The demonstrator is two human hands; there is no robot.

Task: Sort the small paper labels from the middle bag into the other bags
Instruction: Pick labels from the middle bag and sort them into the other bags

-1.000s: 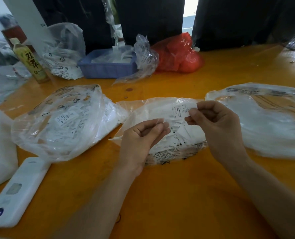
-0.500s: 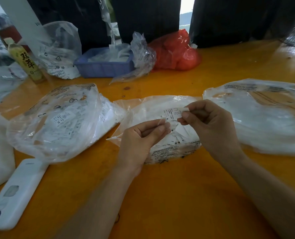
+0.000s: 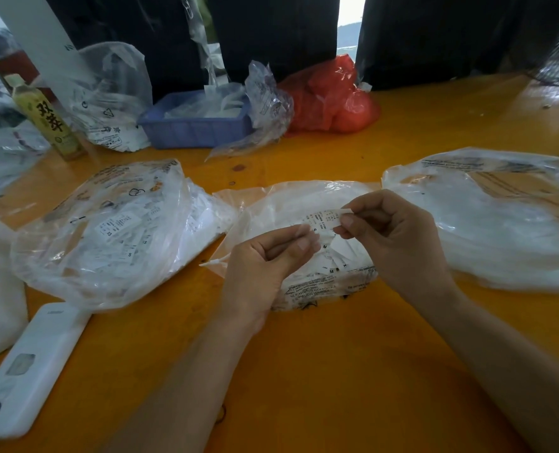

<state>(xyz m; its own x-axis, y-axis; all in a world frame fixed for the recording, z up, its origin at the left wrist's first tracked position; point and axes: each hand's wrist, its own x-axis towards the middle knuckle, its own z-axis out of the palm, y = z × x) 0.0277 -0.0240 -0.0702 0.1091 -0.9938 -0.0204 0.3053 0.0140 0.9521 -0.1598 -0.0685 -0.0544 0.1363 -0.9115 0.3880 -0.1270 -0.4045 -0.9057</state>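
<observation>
Over the middle bag (image 3: pixel 304 204) both hands work on one small paper label (image 3: pixel 324 218). A second ago the right hand (image 3: pixel 392 237) held the strip up and out at about two o'clock from the left hand (image 3: pixel 265 256); since then it has drawn the strip in, so its near end now lies against the left fingertips (image 3: pixel 306 238). The right thumb and forefinger pinch its far end, the other fingers curled loosely beneath. The left fingers are curled too, their tips closed on something white; whether that is the same strip or a second label I cannot tell.

The printed face is turned upward toward the camera, which suggests the size is being read or two stuck labels are being parted, so the sorting choice looks not yet made.

The left bag (image 3: pixel 108 230), at nine o'clock from the hands, holds many labels, some marked S. The right bag (image 3: pixel 494 223), at three o'clock, holds a white heap whose print is not legible. The middle one holds more loose labels, so much of the job remains.

A white device (image 3: pixel 26 364) lies on the surface (image 3: pixel 337 371) at seven o'clock.
</observation>
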